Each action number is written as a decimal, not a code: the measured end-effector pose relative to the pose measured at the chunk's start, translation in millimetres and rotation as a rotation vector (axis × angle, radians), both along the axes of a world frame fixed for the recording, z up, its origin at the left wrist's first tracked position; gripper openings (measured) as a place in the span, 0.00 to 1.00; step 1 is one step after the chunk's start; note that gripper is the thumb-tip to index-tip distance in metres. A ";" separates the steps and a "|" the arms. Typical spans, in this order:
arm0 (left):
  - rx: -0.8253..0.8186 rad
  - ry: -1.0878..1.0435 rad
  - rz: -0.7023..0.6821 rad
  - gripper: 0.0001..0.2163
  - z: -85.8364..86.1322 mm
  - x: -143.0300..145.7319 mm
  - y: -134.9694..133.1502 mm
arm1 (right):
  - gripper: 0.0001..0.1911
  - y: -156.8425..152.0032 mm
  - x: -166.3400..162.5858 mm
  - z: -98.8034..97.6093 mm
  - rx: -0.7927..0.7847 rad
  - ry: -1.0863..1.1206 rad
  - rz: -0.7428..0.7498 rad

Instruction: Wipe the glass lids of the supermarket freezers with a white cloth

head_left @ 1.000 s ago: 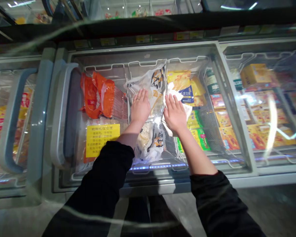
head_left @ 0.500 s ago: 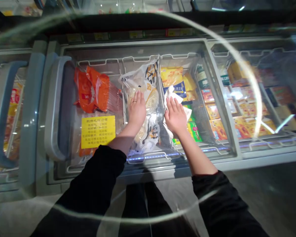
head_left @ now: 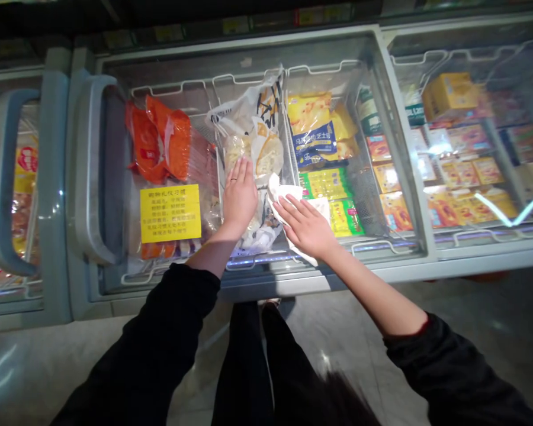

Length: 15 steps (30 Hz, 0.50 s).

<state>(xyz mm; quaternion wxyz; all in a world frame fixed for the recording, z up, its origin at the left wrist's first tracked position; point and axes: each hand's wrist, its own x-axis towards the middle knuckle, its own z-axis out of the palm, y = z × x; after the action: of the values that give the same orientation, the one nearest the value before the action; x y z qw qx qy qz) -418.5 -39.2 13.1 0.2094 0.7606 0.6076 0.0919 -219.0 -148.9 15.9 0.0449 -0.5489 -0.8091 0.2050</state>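
Note:
I stand over a chest freezer with a sliding glass lid [head_left: 395, 177]. My left hand [head_left: 238, 195] lies flat on the glass with its fingers stretched out and a ring on one finger, over white bags of frozen food [head_left: 253, 127]. My right hand [head_left: 306, 228] presses flat on a crumpled white cloth [head_left: 281, 192] on the glass, fingers spread, close to the near edge of the lid. The two hands are about a hand's width apart.
Orange bags [head_left: 160, 139] and a yellow printed notice [head_left: 170, 213] show under the glass at left, beside a grey lid handle [head_left: 86, 171]. Yellow, blue and green packs [head_left: 324, 183] lie at right. The neighbouring compartment holds boxes [head_left: 453, 94]. Grey floor lies below.
My right hand has slid the cloth left and toward the near edge of the lid. My left hand has drawn slightly nearer. The view has tilted down.

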 end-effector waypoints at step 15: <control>-0.015 0.016 -0.023 0.27 -3.3 -1.8 -11.2 | 0.34 15.0 -38.5 -5.8 0.076 -0.060 -0.178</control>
<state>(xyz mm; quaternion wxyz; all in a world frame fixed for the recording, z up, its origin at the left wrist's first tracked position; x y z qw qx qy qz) -420.4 -50.5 9.8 0.2113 0.7666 0.6011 0.0790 -257.5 -133.9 10.1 0.0595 -0.6222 -0.7654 0.1530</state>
